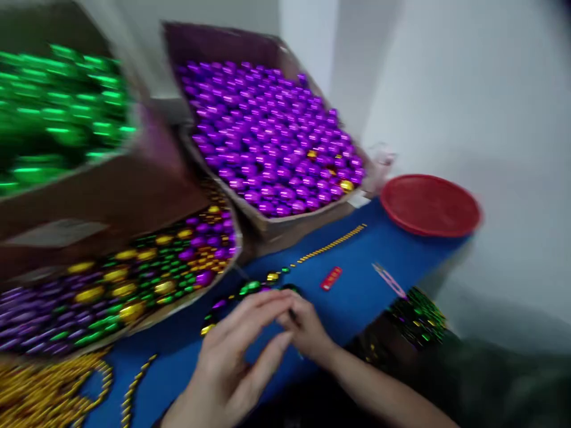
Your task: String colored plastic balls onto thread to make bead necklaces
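Blue surface [357,285] against a white wall, frame blurring with motion. Left hand [236,356] is hovering near centre, fingers spread open, tips over a bead string [250,290] of green, gold and purple lying on the surface. Right hand [307,330] is pinching closed on the string's near end, just beside the left fingertips. Far: box of purple beads [272,137], box of green beads [57,113] far left. Mixed beads tray [116,285] sitting left. Red lid [430,205] far right, small red tag [331,278] between.
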Demonstrator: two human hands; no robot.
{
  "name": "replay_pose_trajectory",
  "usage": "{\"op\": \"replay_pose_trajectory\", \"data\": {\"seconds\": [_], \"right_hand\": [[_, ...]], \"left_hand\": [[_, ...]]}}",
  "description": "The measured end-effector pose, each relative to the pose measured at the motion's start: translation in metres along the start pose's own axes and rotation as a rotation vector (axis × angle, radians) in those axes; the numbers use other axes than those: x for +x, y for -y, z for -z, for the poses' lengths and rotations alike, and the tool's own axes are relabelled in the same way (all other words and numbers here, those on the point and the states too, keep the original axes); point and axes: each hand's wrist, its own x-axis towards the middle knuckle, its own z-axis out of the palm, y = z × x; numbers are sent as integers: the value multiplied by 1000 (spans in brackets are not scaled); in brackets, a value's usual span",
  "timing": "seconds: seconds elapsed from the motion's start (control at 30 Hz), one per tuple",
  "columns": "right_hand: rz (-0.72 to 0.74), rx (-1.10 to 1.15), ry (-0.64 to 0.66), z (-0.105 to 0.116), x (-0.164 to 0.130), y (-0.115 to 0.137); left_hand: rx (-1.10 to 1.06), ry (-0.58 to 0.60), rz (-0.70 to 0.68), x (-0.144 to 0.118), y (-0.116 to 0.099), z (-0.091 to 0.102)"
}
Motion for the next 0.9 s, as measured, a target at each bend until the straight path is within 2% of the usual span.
{"op": "replay_pose_trajectory", "data": {"seconds": [0.07,0.1,0.13,0.2,0.23,0.3,0.37,0.5,0.6,0.67,0.7,0.77,0.83,0.9], "right_hand": [[39,79,26,-4,3,-1],[52,111,49,-7,5,-1],[61,137,72,-9,7,0],[69,169,121,-12,9,3],[68,176,143,-13,8,5],[66,173,173,-15,6,10],[65,158,194,-17,5,14],[65,138,239,-21,4,15],[61,130,255,-24,3,16],[61,120,265,-25,2,17],[68,114,272,-25,2,18],[93,98,291,-26,1,20],[124,77,312,-26,0,22],[149,56,320,-27,0,22]], "left_hand": [[265,-272,50,-18,25,46],[426,-379,100,-27,38,68],[575,-432,176,-37,52,89],[819,-419,369,-54,80,122],[892,-348,455,-60,92,133],[948,-174,568,-68,113,146],[933,-50,628,-68,129,149],[817,-16,649,-56,148,153],[736,-45,624,-48,146,153],[534,-166,611,-45,134,146],[326,-263,603,-43,126,141],[-261,-469,578,-40,110,125],[-716,-538,568,-37,95,108],[-961,-524,586,-34,87,94]]}}
